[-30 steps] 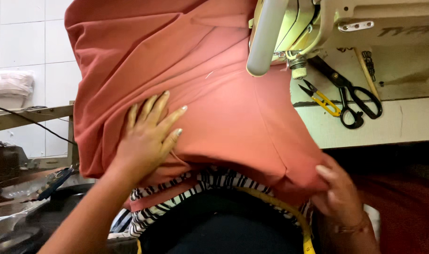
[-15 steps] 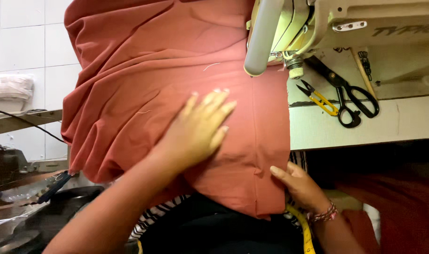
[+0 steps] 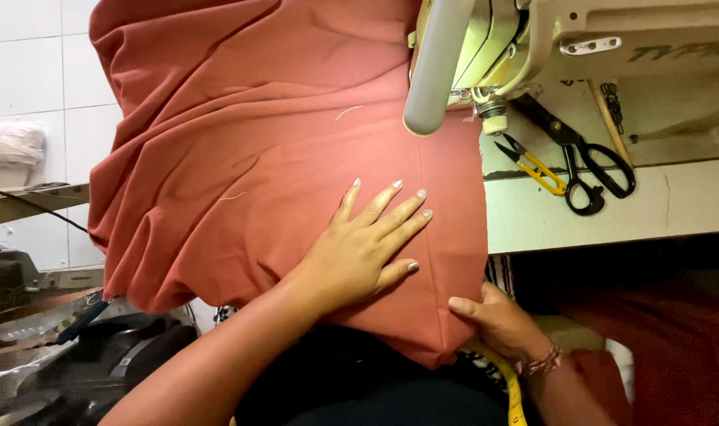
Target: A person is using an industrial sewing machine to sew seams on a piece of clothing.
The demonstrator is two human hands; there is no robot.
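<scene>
A large piece of rust-red fabric [image 3: 257, 134] lies over the sewing table and hangs toward my lap. My left hand [image 3: 363, 248] rests flat on it, fingers spread, pressing the cloth near its right edge. My right hand [image 3: 497, 319] grips the fabric's lower right corner from underneath, thumb on top. The cream sewing machine head [image 3: 485, 47] stands just above the cloth's upper right edge, with its needle area [image 3: 492, 114] next to the fabric.
Black-handled scissors [image 3: 588, 154] and yellow thread snips [image 3: 533, 166] lie on the cream table [image 3: 612, 213] right of the machine. A yellow measuring tape [image 3: 513, 390] hangs by my right wrist. Dark clutter and a white tiled wall [image 3: 28, 79] are on the left.
My left hand slid right across the fabric toward its right edge. The cloth was drawn up and left, its lower edge now higher. My right hand moved left, staying on the corner.
</scene>
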